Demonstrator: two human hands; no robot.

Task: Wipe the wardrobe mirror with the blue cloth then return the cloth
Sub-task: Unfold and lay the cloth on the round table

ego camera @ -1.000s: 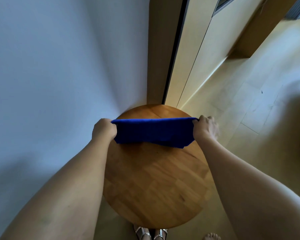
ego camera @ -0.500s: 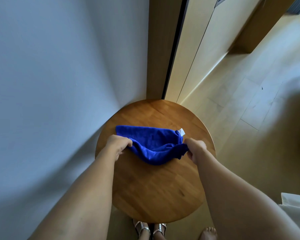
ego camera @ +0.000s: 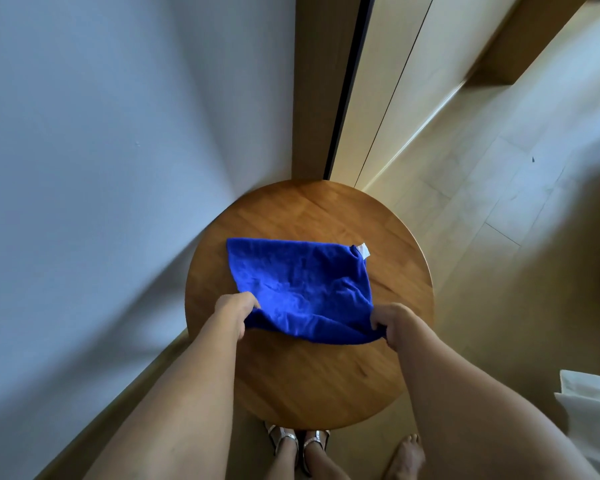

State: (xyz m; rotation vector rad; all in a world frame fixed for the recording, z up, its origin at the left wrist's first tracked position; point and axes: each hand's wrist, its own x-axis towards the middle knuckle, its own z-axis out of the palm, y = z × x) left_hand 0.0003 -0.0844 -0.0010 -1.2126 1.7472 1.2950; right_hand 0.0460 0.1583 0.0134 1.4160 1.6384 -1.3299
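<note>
The blue terry cloth [ego camera: 302,289] lies spread on the round wooden desk [ego camera: 309,386], its near corners pinched by left hand [ego camera: 234,308] and right hand [ego camera: 390,322] fingers.

Fingertips of left grip [ego camera: 235,308] and right grip [ego camera: 390,322] are tucked under the near edge of the blue cloth [ego camera: 302,289], so can't see how they pinch it. Both forearms cut off by bottom edge. Table [ego camera: 326,382] legs hidden under its round top; near rim partly covered by the arms. White fabric [ego camera: 593,410] at the right is cropped, can't tell what it is. Wardrobe [ego camera: 388,81] runs off the top; mirror not identifiable. Label [ego camera: 363,251] on cloth corner too small to read. Floor at far right is smeared w/ blur.
</note>
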